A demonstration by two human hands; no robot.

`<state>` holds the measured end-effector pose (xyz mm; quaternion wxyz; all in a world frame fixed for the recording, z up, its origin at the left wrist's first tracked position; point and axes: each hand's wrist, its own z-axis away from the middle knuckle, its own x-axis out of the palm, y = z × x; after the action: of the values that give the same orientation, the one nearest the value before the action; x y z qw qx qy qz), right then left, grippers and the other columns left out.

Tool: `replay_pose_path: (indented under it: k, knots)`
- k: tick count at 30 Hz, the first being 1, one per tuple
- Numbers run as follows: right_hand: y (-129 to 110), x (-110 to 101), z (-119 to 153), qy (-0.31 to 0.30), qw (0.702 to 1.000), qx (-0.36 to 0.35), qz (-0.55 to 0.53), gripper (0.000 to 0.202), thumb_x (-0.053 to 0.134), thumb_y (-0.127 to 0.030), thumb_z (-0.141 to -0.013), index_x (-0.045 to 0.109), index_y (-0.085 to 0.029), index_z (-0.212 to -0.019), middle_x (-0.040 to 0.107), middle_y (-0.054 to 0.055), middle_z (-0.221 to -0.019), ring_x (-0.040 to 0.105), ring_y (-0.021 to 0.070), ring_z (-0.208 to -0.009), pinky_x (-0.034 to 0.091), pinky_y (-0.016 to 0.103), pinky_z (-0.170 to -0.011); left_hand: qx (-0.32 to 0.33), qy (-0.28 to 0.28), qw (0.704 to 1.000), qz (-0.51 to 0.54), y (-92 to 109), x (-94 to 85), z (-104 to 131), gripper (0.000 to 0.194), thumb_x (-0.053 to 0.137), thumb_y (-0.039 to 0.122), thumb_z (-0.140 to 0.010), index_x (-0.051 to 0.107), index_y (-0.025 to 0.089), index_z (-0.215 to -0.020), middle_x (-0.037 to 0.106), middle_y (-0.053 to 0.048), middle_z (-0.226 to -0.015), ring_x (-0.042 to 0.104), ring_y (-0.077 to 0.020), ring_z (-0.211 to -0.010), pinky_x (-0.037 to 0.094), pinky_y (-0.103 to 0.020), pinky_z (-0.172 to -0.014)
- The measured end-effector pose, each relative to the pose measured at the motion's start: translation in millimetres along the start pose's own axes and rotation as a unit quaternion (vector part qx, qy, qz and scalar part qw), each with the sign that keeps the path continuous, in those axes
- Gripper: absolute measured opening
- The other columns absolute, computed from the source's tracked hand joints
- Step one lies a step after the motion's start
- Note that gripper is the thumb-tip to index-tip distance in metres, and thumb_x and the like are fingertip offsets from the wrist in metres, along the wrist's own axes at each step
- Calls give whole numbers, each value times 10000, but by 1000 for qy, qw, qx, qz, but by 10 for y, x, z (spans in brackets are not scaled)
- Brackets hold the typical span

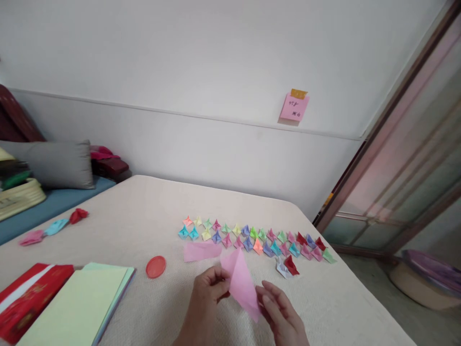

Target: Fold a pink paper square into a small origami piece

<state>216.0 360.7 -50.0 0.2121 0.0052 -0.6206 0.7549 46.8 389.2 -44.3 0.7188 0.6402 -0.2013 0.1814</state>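
A sheet of pink paper (243, 284), folded along a diagonal crease into a pointed shape, is held above the table near its front middle. My left hand (209, 290) pinches its left side between thumb and fingers. At the lower right edge, the fingers of my right hand (279, 310) are closed on the same paper. Just behind lies a flat pink paper strip (202, 251). Farther back stand two rows of small folded paper pieces (247, 243) in many colours. A white folded piece (283, 268) and a dark red one (291, 265) sit in front of the rows.
To the left are a red round lid (156, 266), a stack of coloured paper (77, 305) and a red packet (34, 295). Pink, blue and red folded papers (56, 227) lie near the table's left edge. A white wall with a pink note (294, 106) rises behind.
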Motion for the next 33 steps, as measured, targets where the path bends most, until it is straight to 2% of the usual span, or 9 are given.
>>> replay_pose_path:
  k: [5, 7, 9, 12, 15, 18, 21, 28, 33]
  knots:
    - [41, -60, -10, -48, 982, -130, 132, 390, 619, -109, -559, 748, -237, -904, 636, 87, -1218, 470, 319, -1235, 387, 391, -1001, -18, 5, 998, 60, 52, 16, 19, 90, 662, 72, -660, 688, 148, -700, 606, 12, -658, 510, -98, -604, 398, -209, -600]
    - [83, -16, 19, -66, 964, -179, 187, 370, 600, -108, -551, 760, -241, -856, 606, 102, -1255, 436, 328, -1264, 349, 405, -1027, -25, 7, 997, 78, 54, 8, 20, 98, 670, 73, -653, 687, 152, -709, 611, 9, -674, 521, -99, -615, 407, -209, -610]
    - [116, 60, 59, -34, 958, -204, 198, 234, 625, -197, -604, 758, -236, -792, 604, 125, -1242, 484, 335, -1215, 375, 412, -990, -32, 8, 995, 89, 50, 3, 24, 107, 679, 72, -644, 686, 153, -713, 603, 13, -667, 518, -93, -603, 407, -204, -601]
    - [99, 156, 109, -8, 961, -198, 191, 158, 644, -340, -675, 744, -218, -681, 628, 138, -1187, 529, 332, -1145, 390, 390, -949, -34, 1, 995, 96, 50, 17, 42, 135, 680, 60, -639, 691, 154, -735, 597, 19, -681, 510, -84, -600, 398, -192, -588]
    - [30, 175, 123, -35, 970, -170, 170, 218, 669, -390, -697, 724, -202, -602, 684, 112, -1060, 566, 306, -1046, 387, 339, -917, -35, -14, 995, 93, 54, 51, 63, 130, 684, 52, -630, 696, 146, -720, 593, 20, -680, 503, -82, -599, 392, -191, -582]
    - [19, 144, 103, -37, 982, -126, 136, 229, 717, -407, -648, 694, -193, -568, 702, 42, -747, 581, 232, -755, 416, 284, -715, -37, -17, 996, 81, 39, 76, 68, 121, 698, 56, -616, 701, 138, -706, 587, 27, -646, 484, -74, -566, 377, -191, -564]
    - [93, 111, 66, -8, 985, -109, 137, 244, 724, -416, -616, 683, -181, -570, 591, -19, -530, 470, 166, -571, 339, 260, -576, -36, -7, 997, 63, -2, 75, 46, 115, 704, 64, -611, 704, 135, -702, 594, 32, -613, 474, -70, -541, 361, -190, -551]
    - [203, 80, 9, -5, 991, -88, 99, 258, 741, -377, -568, 606, -172, -490, 467, -51, -477, 381, 132, -523, 279, 256, -552, -29, 13, 999, 25, -67, 49, -3, 101, 719, 80, -556, 696, 134, -638, 592, 45, -534, 460, -67, -480, 338, -198, -519]
    - [215, 72, 3, 18, 992, -84, 91, 243, 753, -352, -540, 595, -176, -484, 472, -54, -476, 387, 129, -506, 277, 258, -542, -25, 6, 1000, 9, -50, 58, 11, 96, 710, 73, -558, 698, 135, -630, 589, 41, -545, 471, -76, -496, 336, -204, -525]
